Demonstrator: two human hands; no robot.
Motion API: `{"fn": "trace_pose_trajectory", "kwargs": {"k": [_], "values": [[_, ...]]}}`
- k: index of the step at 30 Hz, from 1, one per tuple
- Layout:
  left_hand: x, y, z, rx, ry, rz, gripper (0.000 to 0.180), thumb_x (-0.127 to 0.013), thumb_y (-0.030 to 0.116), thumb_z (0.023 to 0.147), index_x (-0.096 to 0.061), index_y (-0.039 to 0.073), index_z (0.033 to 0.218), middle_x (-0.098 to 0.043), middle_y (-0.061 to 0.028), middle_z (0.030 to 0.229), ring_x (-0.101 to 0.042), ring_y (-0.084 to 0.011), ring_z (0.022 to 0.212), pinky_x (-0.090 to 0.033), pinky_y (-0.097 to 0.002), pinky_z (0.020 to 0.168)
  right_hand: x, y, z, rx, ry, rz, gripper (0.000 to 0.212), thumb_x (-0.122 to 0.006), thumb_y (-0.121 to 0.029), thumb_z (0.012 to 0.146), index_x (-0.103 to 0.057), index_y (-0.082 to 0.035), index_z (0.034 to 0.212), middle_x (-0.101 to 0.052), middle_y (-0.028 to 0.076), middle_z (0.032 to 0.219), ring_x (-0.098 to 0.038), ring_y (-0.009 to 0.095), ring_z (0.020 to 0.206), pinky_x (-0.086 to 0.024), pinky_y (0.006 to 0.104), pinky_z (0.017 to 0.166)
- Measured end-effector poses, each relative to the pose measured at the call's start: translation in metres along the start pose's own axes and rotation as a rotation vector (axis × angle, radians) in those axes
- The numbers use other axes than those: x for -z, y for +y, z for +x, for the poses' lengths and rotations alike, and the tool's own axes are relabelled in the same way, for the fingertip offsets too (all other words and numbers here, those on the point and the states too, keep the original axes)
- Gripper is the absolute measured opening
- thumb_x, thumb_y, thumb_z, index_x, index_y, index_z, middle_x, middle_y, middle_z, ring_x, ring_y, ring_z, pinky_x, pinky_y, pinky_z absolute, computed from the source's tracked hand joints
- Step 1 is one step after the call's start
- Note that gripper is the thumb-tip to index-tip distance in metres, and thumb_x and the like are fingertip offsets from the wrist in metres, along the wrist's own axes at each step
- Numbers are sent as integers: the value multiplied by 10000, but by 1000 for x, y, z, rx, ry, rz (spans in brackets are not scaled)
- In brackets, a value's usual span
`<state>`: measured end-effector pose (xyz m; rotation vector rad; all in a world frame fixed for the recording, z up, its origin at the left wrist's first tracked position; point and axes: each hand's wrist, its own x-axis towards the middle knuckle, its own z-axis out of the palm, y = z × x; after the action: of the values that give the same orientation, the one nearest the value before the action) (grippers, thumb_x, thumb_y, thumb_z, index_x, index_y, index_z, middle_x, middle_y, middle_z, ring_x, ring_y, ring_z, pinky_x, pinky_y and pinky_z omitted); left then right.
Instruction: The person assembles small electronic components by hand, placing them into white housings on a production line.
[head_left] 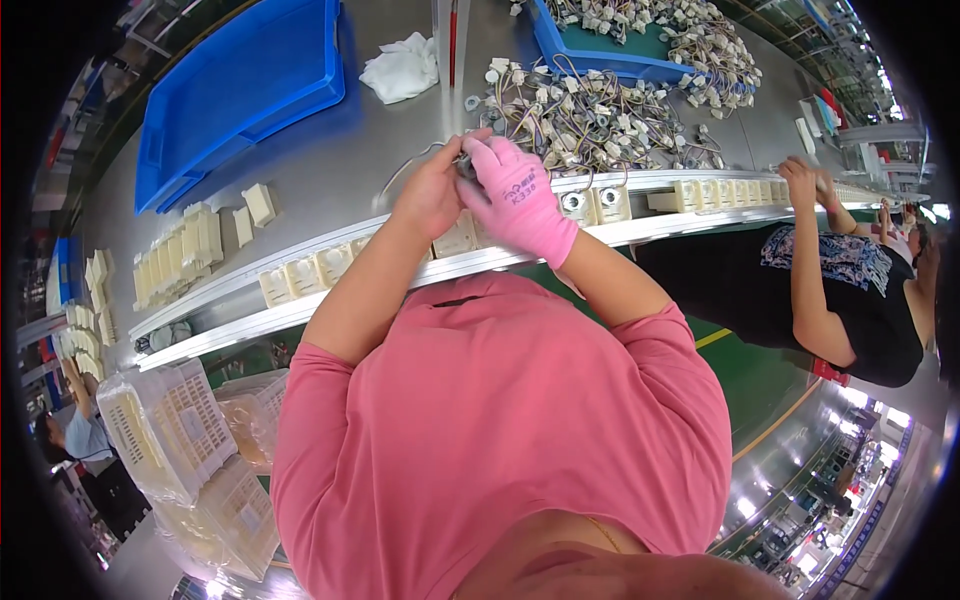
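Note:
My bare left hand (430,198) and my right hand (518,200), in a pink glove, meet above the rail at the table's near edge. Their fingers are closed together around a small grey part with a wire (404,166), which trails out to the left. Most of that part is hidden by the fingers. Below the hands, cream plastic housings (454,238) sit in the metal rail (345,279). Just right of my glove, one housing (573,204) carries a round dark-centred part. A large heap of wired connectors (590,120) lies beyond my right hand.
An empty-looking blue tray (240,90) and a white cloth (402,70) lie at the far left. Cream blocks (180,255) stand in rows on the left. Another blue bin (620,62) holds more wired parts. White baskets (180,425) stand lower left; a co-worker (825,270) works on the right.

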<state>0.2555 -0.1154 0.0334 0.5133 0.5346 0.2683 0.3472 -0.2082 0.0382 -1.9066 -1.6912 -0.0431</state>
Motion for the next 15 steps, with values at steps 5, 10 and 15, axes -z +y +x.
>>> {"fn": "trace_pose_trajectory", "kwargs": {"k": [5, 10, 15], "values": [[29, -4, 11, -99, 26, 237, 239, -417, 240, 917, -537, 48, 993, -571, -47, 943, -555, -202, 859, -435, -345, 782, 8, 15, 2, -52, -95, 165, 303, -565, -245, 751, -496, -71, 989, -516, 129, 869, -550, 296, 795, -444, 375, 662], [34, -1, -4, -278, 81, 1210, 179, -483, 197, 878, -514, 58, 770, -553, -64, 846, -540, -199, 778, -407, -345, 652, 18, 28, -2, 27, -292, 210, 270, -565, -261, 745, -512, -73, 932, -528, 124, 840, -555, 298, 796, -451, 377, 681], [39, -13, -20, -740, -173, 1740, 118, -547, 149, 788, -542, 42, 739, -492, -131, 771, -491, -317, 724, -403, -391, 628, 15, 24, -11, 164, -531, -2, 237, -552, -289, 756, -537, -83, 873, -552, 107, 815, -575, 277, 790, -453, 376, 672]]}}
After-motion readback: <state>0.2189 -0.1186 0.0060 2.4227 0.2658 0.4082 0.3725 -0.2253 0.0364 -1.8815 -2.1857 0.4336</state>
